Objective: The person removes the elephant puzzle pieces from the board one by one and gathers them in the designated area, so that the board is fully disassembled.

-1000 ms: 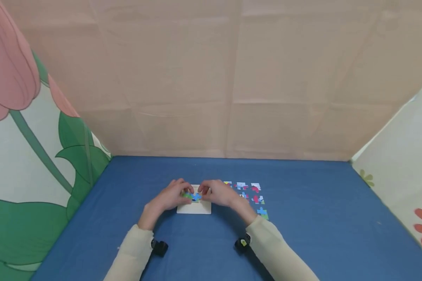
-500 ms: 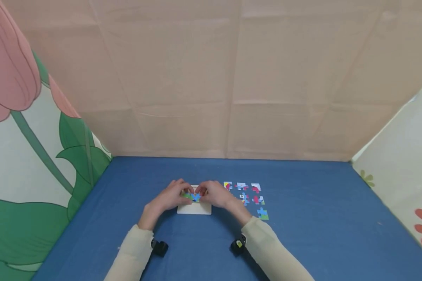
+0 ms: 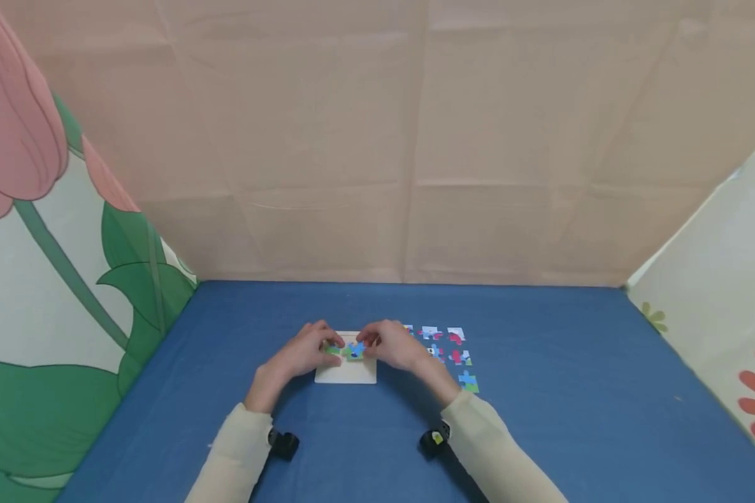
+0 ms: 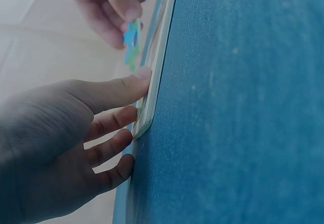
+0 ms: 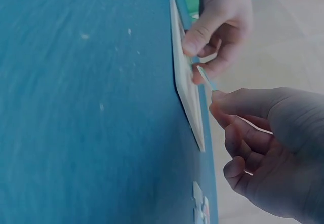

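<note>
A pale wooden puzzle tray (image 3: 346,374) lies flat on the blue cloth. My left hand (image 3: 306,349) rests over its left side, thumb and fingers curved around a green and blue puzzle piece (image 3: 332,350) on the tray, partly hidden by the fingers. Just to the right, my right hand (image 3: 395,346) pinches another blue and green puzzle piece (image 3: 355,351) between thumb and fingertips. In the left wrist view this held piece (image 4: 131,44) is tilted and raised above the tray (image 4: 158,67). Edge-on, it shows as a thin sliver (image 5: 205,78) in the right wrist view.
Several loose puzzle pieces (image 3: 460,357) lie in rows right of the tray, some partly behind my right hand. A blue cloth (image 3: 541,391) covers the table. A beige sheet (image 3: 409,175) hangs behind, with patterned panels on both sides.
My right hand has shifted slightly right and lifted its puzzle piece, which now stands apart from the left piece; before, the two were close together. The left hand has barely moved.
</note>
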Demonstrator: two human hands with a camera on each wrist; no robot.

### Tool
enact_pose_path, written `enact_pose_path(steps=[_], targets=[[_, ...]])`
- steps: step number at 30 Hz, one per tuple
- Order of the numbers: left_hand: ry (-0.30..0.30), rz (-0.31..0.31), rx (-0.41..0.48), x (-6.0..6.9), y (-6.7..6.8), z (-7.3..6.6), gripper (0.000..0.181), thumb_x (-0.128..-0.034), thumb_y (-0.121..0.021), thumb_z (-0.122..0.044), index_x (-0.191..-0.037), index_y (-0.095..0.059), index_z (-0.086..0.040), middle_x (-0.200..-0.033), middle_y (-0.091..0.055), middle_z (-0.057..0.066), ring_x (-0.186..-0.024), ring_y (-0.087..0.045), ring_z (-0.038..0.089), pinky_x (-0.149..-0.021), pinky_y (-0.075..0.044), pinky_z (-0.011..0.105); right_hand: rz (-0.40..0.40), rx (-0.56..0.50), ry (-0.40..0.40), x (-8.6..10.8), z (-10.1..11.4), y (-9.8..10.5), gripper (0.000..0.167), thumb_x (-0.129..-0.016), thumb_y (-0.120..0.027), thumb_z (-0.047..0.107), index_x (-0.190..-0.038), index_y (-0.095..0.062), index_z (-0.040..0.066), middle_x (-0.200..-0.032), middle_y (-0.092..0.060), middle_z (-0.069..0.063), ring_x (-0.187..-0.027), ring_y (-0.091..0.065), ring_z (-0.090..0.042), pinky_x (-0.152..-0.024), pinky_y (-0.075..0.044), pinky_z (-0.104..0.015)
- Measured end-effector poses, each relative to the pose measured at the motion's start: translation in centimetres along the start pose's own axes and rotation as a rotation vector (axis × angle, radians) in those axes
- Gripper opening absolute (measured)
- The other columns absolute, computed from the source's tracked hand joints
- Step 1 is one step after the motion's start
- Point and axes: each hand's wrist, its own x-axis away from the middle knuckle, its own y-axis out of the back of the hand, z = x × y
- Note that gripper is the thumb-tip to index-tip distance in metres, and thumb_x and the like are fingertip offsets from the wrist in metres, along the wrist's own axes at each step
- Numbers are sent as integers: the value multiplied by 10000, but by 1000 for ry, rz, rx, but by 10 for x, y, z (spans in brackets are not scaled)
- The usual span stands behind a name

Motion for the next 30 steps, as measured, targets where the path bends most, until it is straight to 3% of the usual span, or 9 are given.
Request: enact_pose_path(steps=[12,17,30], targets=[[31,0,-6,4,1,-4,218,-871,-775,-272,-1083,-739,-235,-1073,-555,-38,-1012,-453,174,-857,-444,401,-69,-9,4,23,-10,17,207,-859,-757,100,-1066,-740,99,-903,-694,16,-776,-582,-106,-658,-492,-243],[21,-11,-12,5,1,-5,225,-866,-781,-262,-1085,-741,-228,-1068,-556,-41,-1008,-455,172,-847,-448,389,-70,-31,11,35,-14,24,207,-872,-745,100,-1079,-738,98,-904,-687,10,-764,-566,-139,-622,-471,-243],[-31,-3,-21,7,4,-3,322,-881,-764,-310,-1180,-712,-203,-1077,-538,-39,-939,-482,144,-787,-443,347,-110,36,-49,66,-32,44,190,-872,-738,102,-1061,-739,127,-889,-676,42,-764,-557,-120,-642,-482,-241]])
